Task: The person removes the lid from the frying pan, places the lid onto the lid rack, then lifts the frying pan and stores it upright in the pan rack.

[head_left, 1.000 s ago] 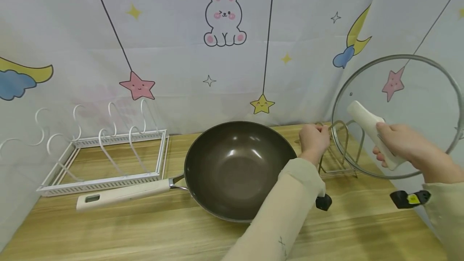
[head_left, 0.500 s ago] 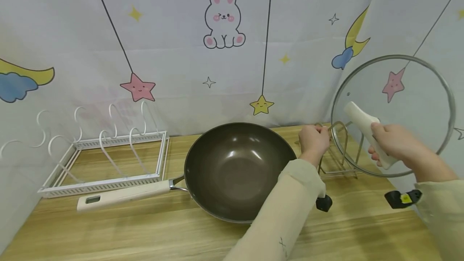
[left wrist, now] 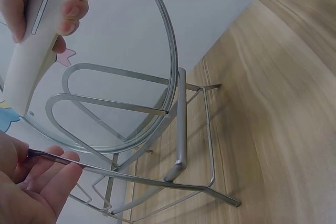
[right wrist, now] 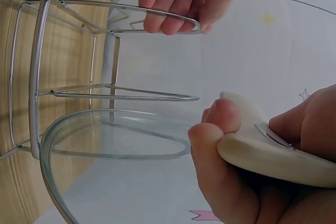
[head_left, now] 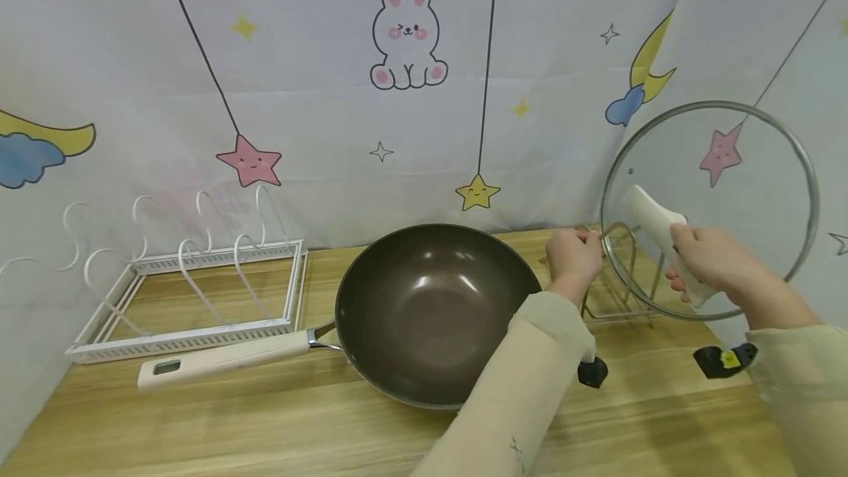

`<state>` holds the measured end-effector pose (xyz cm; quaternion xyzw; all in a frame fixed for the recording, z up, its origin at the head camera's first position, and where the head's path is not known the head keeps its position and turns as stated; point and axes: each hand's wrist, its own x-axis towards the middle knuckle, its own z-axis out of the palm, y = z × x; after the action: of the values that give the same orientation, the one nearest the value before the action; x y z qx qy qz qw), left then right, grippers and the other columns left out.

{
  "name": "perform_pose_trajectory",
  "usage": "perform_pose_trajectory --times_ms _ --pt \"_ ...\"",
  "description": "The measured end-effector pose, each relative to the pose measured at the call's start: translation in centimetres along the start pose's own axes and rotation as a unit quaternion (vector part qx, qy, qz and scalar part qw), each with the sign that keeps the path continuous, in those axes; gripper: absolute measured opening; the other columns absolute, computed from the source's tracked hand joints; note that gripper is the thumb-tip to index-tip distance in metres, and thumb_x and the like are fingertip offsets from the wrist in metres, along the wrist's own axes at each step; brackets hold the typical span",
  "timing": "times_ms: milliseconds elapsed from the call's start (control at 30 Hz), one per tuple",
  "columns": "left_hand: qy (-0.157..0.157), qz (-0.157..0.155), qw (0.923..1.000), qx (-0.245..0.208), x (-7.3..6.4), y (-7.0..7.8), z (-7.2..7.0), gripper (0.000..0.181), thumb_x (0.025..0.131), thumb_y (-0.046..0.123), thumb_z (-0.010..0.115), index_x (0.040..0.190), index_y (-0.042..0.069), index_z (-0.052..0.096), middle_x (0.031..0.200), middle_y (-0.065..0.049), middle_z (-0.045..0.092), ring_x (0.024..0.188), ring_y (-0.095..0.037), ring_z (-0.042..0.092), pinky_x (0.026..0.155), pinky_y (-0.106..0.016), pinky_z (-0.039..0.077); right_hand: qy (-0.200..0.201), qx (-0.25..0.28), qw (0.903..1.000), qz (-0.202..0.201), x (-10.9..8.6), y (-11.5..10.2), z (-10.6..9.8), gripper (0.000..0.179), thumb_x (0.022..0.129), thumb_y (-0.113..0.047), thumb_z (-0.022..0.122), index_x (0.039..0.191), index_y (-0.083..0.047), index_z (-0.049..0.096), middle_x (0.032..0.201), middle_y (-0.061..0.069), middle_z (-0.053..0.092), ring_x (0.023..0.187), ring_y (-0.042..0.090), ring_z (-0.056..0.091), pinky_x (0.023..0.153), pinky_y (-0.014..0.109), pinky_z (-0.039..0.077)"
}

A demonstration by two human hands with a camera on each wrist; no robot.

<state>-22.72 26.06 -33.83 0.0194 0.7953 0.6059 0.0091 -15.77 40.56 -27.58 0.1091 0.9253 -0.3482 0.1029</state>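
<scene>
A large round glass lid (head_left: 762, 197) with a metal rim stands nearly upright at the right. My right hand (head_left: 718, 260) grips its cream handle (head_left: 652, 216), fingers wrapped round it. The lower edge of the lid overlaps the loops of a metal wire lid rack (left wrist: 181, 124) in the left wrist view. In the right wrist view, the rim (right wrist: 47, 166) passes beside the rack's lower loops. My left hand (head_left: 574, 260) holds the end loop of that rack between curled fingers and thumb. Part of the rack is hidden behind the left hand in the head view.
A dark wok (head_left: 437, 315) sits mid-table under my left forearm, its cream handle (head_left: 225, 359) pointing left. At the back left stands a white wire rack (head_left: 185, 333) with tall curved loops. A patterned cloth (head_left: 318, 94) hangs close behind the wooden table (head_left: 298, 433).
My right hand has moved left in small steps, carrying the glass lid further over the wire lid rack. The left hand has stayed on the rack, and the wok has not moved.
</scene>
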Motion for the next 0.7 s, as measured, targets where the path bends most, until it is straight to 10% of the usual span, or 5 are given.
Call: perform_pose_trajectory --times_ms 700 --pt "0.005 0.021 0.9998 0.0 0.4 -0.3 0.0 0.045 0.089 0.022 0.062 0.046 0.011 0.056 0.045 0.006 0.047 0.047 -0.007 0.041 0.05 -0.018 0.037 0.041 -0.03 0.9987 -0.002 0.3 -1.1 2.0 0.075 0.1 -0.044 0.005 0.115 0.021 0.038 0.068 0.009 0.059 0.056 0.019 0.06 0.055 0.036 0.053"
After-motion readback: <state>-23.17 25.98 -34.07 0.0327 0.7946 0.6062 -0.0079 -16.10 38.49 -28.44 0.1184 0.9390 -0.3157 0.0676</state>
